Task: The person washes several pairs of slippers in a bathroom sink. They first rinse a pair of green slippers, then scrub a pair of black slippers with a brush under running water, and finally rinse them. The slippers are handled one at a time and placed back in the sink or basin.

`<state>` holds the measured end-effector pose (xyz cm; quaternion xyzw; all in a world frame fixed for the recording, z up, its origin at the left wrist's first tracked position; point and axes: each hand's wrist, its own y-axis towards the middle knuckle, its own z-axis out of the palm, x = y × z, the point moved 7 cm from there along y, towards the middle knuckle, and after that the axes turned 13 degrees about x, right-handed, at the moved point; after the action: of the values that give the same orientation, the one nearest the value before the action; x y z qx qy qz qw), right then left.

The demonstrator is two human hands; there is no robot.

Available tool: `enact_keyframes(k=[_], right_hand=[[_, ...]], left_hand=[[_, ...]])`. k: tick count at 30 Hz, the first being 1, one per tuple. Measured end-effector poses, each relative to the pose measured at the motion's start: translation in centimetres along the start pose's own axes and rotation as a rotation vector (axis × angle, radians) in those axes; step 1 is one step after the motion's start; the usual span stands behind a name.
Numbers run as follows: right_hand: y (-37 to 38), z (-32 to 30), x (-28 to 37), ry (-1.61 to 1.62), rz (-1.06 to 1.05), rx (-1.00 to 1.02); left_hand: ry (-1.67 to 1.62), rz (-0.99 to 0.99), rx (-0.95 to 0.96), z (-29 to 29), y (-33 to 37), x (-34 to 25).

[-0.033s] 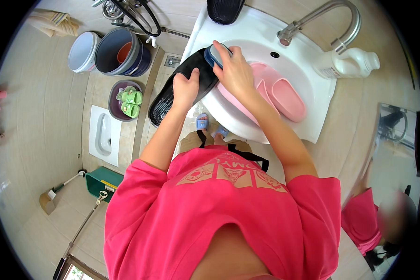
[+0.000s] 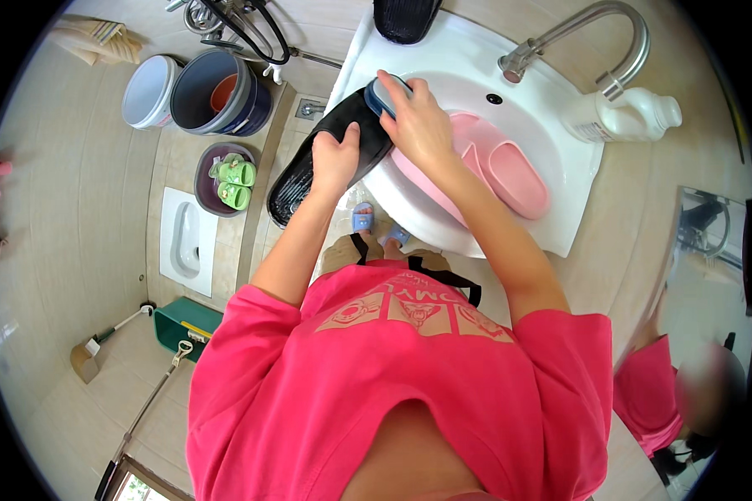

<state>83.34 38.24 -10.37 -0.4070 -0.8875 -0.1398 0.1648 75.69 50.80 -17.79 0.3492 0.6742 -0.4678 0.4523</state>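
A black slipper slants across the left edge of the white sink, its lower end out past the rim. My left hand grips it around the middle, thumb on top. At the slipper's upper end, my right hand is closed around a blue and grey scrubbing brush pressed against it; the bristles are hidden. A pair of pink slippers lies in the sink basin, partly behind my right forearm. Another black slipper rests on the counter at the back.
A curved metal faucet rises at the back right, beside a white jug. Left of the sink stand a dark bucket, a pale bucket and a basin with green clogs. A squat toilet is set in the floor.
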Motion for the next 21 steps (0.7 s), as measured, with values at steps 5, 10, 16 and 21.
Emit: enact_keyframes(k=[5, 10, 16, 21], right_hand=[[1.6, 1.3, -0.1, -0.059, 0.000, -0.074], [2.1, 0.9, -3.4, 0.173, 0.245, -0.116], [-0.9, -1.5, -2.9, 0.285, 0.102, 0.022], [1.2, 0.7, -0.3, 0.115, 0.038, 0.042]], left_hand=[[0.049, -0.013, -0.027, 0.0, -0.4, -0.8], [0.163, -0.161, -0.046, -0.5, -0.5, -0.7], [0.034, 0.119, -0.151, -0.4, 0.2, -0.1], [0.093, -0.020, -0.054, -0.1, 0.0, 0.1]])
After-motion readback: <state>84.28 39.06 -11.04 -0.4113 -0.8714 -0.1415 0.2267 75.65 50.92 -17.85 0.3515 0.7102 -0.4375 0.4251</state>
